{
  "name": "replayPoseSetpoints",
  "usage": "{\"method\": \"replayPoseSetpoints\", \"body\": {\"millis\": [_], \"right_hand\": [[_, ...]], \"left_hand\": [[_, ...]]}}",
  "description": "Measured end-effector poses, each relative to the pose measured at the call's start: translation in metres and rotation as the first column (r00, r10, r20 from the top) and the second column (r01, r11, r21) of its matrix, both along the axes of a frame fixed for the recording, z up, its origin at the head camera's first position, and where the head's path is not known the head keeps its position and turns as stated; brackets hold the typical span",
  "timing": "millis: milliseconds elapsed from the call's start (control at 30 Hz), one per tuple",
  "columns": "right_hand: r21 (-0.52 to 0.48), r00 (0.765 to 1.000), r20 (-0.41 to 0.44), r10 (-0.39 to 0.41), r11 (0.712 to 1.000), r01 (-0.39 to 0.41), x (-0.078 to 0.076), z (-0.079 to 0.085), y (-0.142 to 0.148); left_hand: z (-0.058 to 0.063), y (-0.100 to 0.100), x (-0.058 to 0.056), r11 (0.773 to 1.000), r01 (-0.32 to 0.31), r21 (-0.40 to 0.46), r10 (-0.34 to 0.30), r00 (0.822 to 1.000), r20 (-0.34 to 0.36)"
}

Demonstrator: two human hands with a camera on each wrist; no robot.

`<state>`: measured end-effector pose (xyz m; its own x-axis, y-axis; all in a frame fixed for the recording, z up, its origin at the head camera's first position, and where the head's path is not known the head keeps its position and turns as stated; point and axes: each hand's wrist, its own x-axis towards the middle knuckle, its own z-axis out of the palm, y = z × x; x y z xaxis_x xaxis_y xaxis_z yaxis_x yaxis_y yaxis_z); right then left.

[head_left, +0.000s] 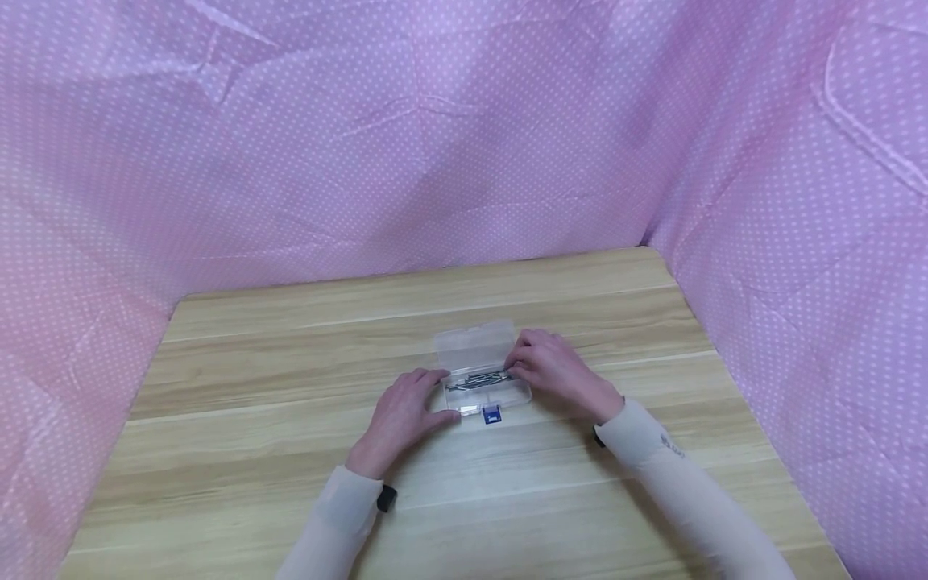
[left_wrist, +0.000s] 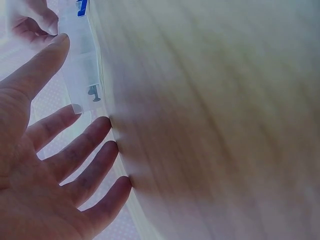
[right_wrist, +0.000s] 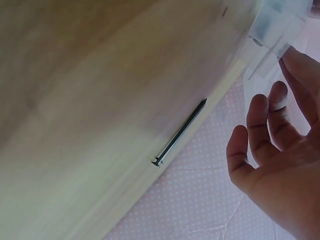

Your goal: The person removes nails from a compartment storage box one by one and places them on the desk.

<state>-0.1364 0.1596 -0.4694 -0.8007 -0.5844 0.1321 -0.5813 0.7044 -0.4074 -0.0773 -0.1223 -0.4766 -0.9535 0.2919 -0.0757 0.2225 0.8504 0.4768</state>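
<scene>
The right hand (head_left: 554, 366) hides one corner of a clear rectangular plastic box (head_left: 513, 394); whether it pinches anything, I cannot tell. The left hand (head_left: 408, 408), spread, touches the opposite end.

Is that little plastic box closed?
No, its clear lid is open on the far side, leaving the nails uncovered.

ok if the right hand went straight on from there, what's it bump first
Probably the clear plastic box; the right hand is at its right end, perhaps touching, though depth is unclear.
</scene>
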Motion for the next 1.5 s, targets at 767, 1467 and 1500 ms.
{"method": "replayPoseSetpoints", "body": {"millis": [767, 1467, 1500], "right_hand": [[0.075, 0.989, 0.054, 0.136, 0.987, -0.140, -0.016, 0.007, -0.006], [0.132, 0.978, 0.034, 0.208, 0.969, -0.210, -0.018, 0.009, -0.006], [0.130, 0.979, 0.037, 0.201, 0.970, -0.205, -0.017, 0.010, -0.005]], "left_hand": [[0.000, -0.002, -0.001, 1.000, 0.010, -0.002, -0.010, 1.000, -0.008], [0.000, -0.001, -0.003, 1.000, 0.007, -0.013, -0.007, 1.000, 0.017], [0.000, -0.001, -0.003, 1.000, 0.006, -0.013, -0.006, 1.000, 0.018]]}}
